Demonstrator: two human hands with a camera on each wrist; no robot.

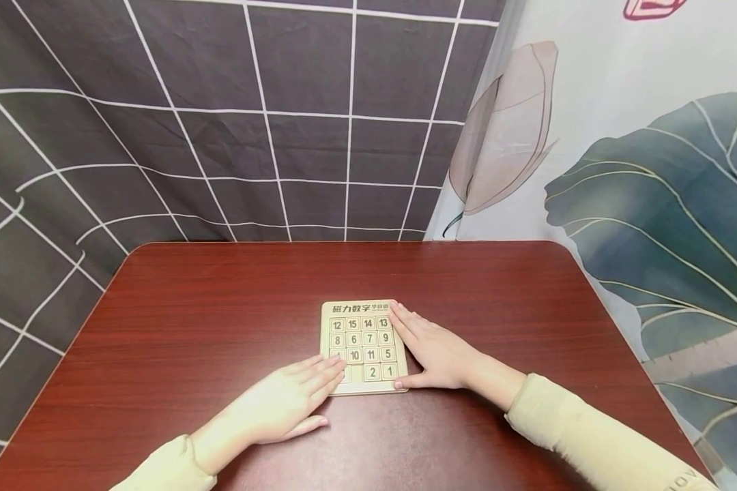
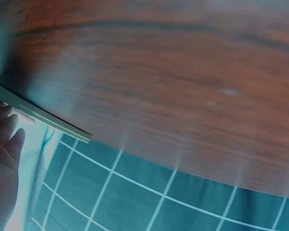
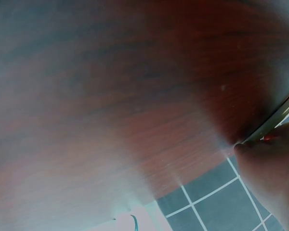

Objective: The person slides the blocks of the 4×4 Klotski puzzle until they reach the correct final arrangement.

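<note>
A cream sliding number puzzle (image 1: 325, 327) lies flat on the table in the head view, its number tiles (image 1: 370, 338) in rows under a printed heading. One gap shows in the bottom row, left of the 2 tile. My left hand (image 1: 282, 399) reaches over the puzzle's lower left, fingers extended on the tiles and covering some of them. Along the right side rests my right hand (image 1: 439, 351), fingertips at the upper right corner and thumb at the lower right. Both wrist views catch the puzzle's edge (image 2: 48, 117) and part of a hand.
The puzzle sits on a reddish-brown wooden table (image 1: 221, 293) with rounded far corners. Behind it hangs a dark grey cloth (image 1: 307, 143) with a white grid. To the right is a pale curtain (image 1: 589, 75) with large leaf prints.
</note>
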